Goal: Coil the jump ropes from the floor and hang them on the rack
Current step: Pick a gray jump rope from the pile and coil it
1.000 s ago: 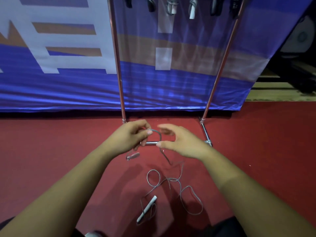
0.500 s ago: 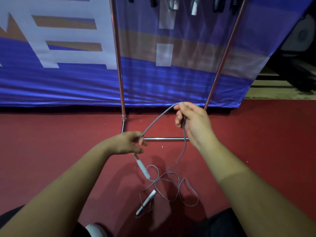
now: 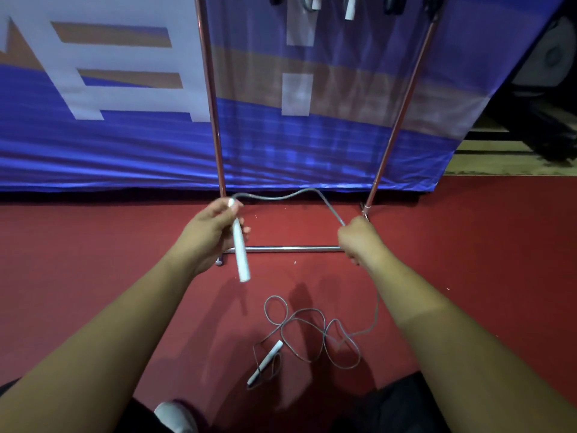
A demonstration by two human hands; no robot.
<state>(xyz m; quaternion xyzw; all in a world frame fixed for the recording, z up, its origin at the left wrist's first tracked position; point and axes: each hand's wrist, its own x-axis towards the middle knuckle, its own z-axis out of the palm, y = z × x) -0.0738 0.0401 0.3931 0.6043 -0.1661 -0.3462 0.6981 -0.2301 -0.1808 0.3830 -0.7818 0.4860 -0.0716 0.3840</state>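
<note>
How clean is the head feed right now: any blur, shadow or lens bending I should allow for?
Head view: dim overall; the rack poles splay outward from wide-angle bending; the white handle in the left hand is slightly smeared by motion; arm shadows fall on the red floor beside the rope lying there, which reads clearly.

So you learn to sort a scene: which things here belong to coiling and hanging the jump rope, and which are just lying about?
Belong: grey jump rope; white handle in the left hand; second handle on the red floor; right hand gripping that rope; rack.
Lying about: blue banner; white shoe.
</note>
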